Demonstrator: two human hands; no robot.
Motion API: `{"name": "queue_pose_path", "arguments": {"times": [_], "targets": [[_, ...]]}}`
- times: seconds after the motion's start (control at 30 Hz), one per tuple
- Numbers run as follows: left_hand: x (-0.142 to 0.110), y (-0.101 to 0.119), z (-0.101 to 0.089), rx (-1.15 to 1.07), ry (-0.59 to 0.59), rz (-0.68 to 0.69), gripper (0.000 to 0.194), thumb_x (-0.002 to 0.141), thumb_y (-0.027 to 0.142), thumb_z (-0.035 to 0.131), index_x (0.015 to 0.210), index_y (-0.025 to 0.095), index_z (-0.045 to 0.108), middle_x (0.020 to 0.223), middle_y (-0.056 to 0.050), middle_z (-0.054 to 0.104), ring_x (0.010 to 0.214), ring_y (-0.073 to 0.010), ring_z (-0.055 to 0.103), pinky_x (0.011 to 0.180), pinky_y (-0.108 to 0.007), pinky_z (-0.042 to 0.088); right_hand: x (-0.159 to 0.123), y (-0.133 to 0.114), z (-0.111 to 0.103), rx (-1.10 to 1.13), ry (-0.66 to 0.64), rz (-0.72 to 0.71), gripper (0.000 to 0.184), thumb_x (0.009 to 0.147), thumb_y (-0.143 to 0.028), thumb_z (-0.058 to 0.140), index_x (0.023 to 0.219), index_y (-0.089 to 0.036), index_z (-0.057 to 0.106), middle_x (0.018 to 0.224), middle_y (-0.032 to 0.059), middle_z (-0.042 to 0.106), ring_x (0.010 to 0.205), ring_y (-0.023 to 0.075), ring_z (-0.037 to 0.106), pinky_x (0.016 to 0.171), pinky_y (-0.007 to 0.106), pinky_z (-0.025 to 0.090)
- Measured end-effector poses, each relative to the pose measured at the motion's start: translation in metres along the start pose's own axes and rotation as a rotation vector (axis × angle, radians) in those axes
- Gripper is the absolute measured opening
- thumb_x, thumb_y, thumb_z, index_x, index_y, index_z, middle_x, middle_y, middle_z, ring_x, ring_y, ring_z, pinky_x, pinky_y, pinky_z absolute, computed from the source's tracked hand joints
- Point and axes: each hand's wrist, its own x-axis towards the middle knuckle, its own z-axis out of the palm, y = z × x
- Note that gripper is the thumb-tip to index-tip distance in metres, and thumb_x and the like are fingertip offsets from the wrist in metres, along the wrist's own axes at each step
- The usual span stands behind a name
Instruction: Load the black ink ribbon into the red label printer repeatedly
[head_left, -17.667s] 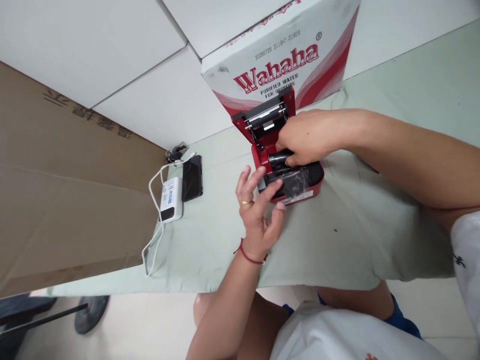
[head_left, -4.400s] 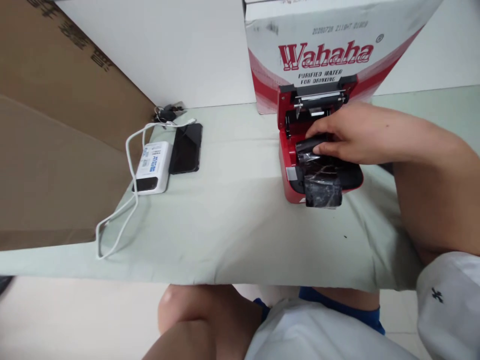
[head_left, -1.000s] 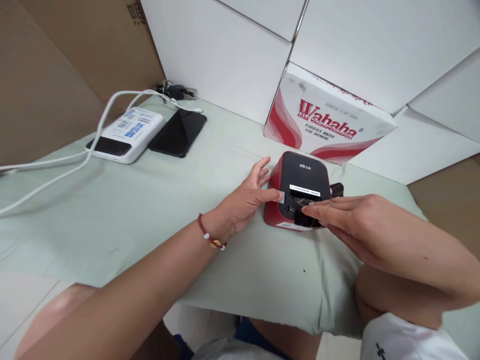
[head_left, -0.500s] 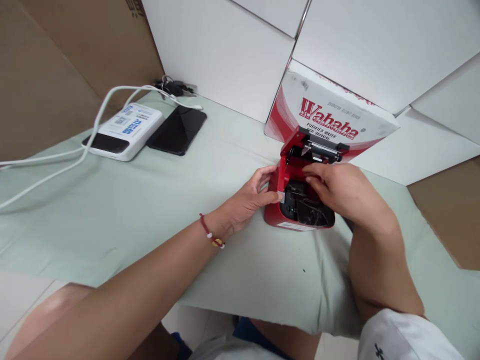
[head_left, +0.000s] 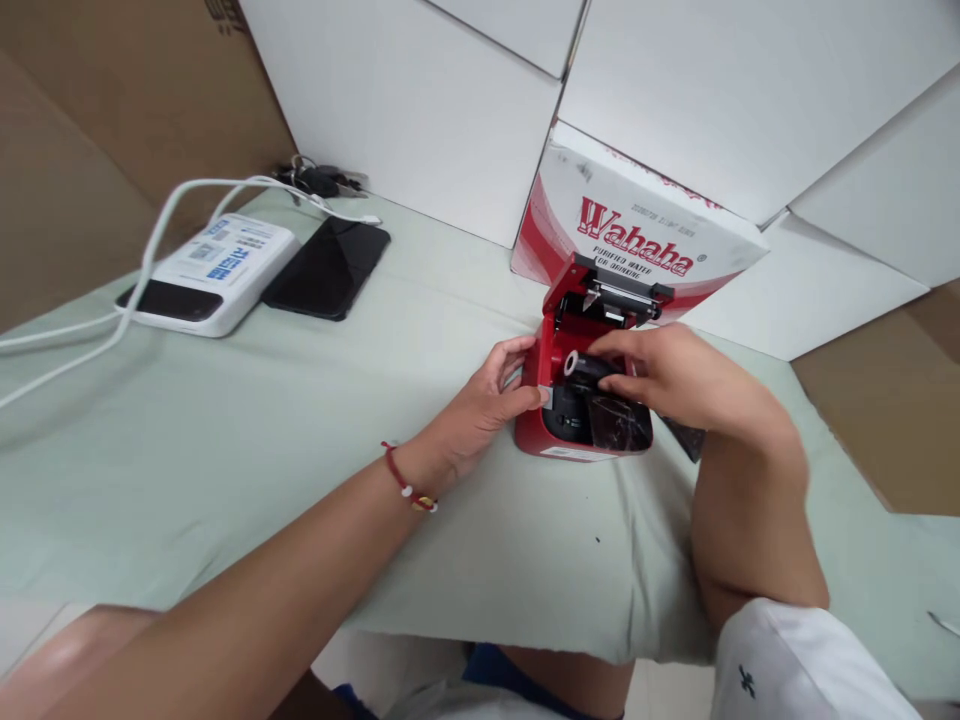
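Note:
A red box-shaped machine (head_left: 525,432) that looks like a small printer stands on the cloth with its lid (head_left: 574,275) raised. Dark shiny film or plastic (head_left: 621,422) shows inside its front part. My left hand (head_left: 501,395) grips the left wall, thumb on a grey piece at the rim and fingers behind. Inside the opening, my right hand (head_left: 656,370) pinches a black roll (head_left: 589,370) between thumb and fingers. The roll lies sideways, and its pale ring-shaped end faces left. My fingers hide its right end.
Behind the machine leans a Wahaha carton (head_left: 637,215) against white panels. At left are a white device (head_left: 247,255) with cables, a black phone (head_left: 330,270) and keys (head_left: 322,180). A dark flat object (head_left: 684,438) lies beside my right forearm.
The black roll has come into sight in my right hand, inside the machine. My left hand keeps its hold on the wall. The whole view has shifted slightly.

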Motion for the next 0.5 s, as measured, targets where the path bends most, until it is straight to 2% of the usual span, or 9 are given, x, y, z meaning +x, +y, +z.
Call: {"name": "queue_pose_path", "arguments": {"times": [0.1, 0.17, 0.2, 0.27, 0.37, 0.43, 0.5], "targets": [[-0.001, 0.001, 0.0, 0.001, -0.02, 0.003, 0.066, 0.082, 0.033, 0.087, 0.14, 0.025, 0.057, 0.169, -0.011, 0.053, 0.165, -0.03, 0.04, 0.14, -0.052, 0.029, -0.035, 0.014, -0.026, 0.084, 0.171, 0.081, 0.046, 0.097, -0.046, 0.067, 0.137, -0.025, 0.078, 0.078, 0.0017, 0.074, 0.062, 0.0171, 0.058, 0.063, 0.031, 0.047], [-0.001, 0.001, 0.0, 0.006, -0.021, -0.004, 0.066, 0.083, 0.033, 0.086, 0.142, 0.025, 0.057, 0.171, -0.012, 0.051, 0.165, -0.0302, 0.04, 0.139, -0.052, 0.029, -0.052, 0.032, -0.038, 0.046, 0.269, 0.166, 0.051, 0.098, -0.052, 0.065, 0.141, -0.029, 0.076, 0.075, 0.0011, 0.072, 0.058, 0.0171, 0.052, 0.06, 0.033, 0.045], [-0.001, 0.002, 0.0, 0.007, -0.013, -0.009, 0.066, 0.083, 0.033, 0.085, 0.142, 0.025, 0.057, 0.171, -0.012, 0.051, 0.166, -0.0306, 0.04, 0.14, -0.053, 0.029, -0.055, 0.043, -0.041, 0.008, 0.282, 0.209, 0.05, 0.098, -0.052, 0.064, 0.14, -0.031, 0.077, 0.079, 0.002, 0.074, 0.06, 0.0178, 0.054, 0.061, 0.034, 0.046], [0.0, 0.002, 0.001, 0.01, 0.003, -0.018, 0.068, 0.081, 0.032, 0.085, 0.142, 0.025, 0.057, 0.171, -0.012, 0.051, 0.167, -0.0312, 0.038, 0.141, -0.053, 0.027, -0.052, 0.064, -0.04, -0.073, 0.208, 0.267, 0.045, 0.096, -0.048, 0.063, 0.133, -0.03, 0.08, 0.093, 0.0047, 0.08, 0.072, 0.0211, 0.066, 0.067, 0.035, 0.052], [0.0, 0.004, 0.002, 0.024, 0.02, -0.025, 0.07, 0.079, 0.032, 0.085, 0.142, 0.025, 0.057, 0.172, -0.012, 0.05, 0.169, -0.0313, 0.034, 0.142, -0.054, 0.024, -0.029, 0.086, -0.028, -0.132, -0.086, 0.226, 0.039, 0.092, -0.04, 0.063, 0.123, -0.026, 0.083, 0.117, 0.0052, 0.084, 0.1, 0.0254, 0.076, 0.085, 0.036, 0.058], [0.0, 0.005, 0.002, 0.034, 0.024, -0.033, 0.071, 0.078, 0.032, 0.086, 0.143, 0.025, 0.057, 0.173, -0.012, 0.049, 0.17, -0.032, 0.033, 0.143, -0.055, 0.023, -0.012, 0.093, -0.019, -0.114, -0.245, 0.214, 0.041, 0.091, -0.037, 0.063, 0.125, -0.026, 0.083, 0.124, 0.0048, 0.083, 0.101, 0.0246, 0.076, 0.089, 0.037, 0.059], [0.0, 0.006, 0.003, 0.035, 0.027, -0.037, 0.072, 0.076, 0.032, 0.086, 0.142, 0.025, 0.057, 0.173, -0.012, 0.05, 0.17, -0.0322, 0.033, 0.143, -0.055, 0.023, 0.001, 0.097, -0.013, -0.103, -0.259, 0.293, 0.048, 0.092, -0.036, 0.063, 0.135, -0.024, 0.08, 0.132, 0.0069, 0.081, 0.098, 0.0234, 0.076, 0.088, 0.036, 0.06]]}}
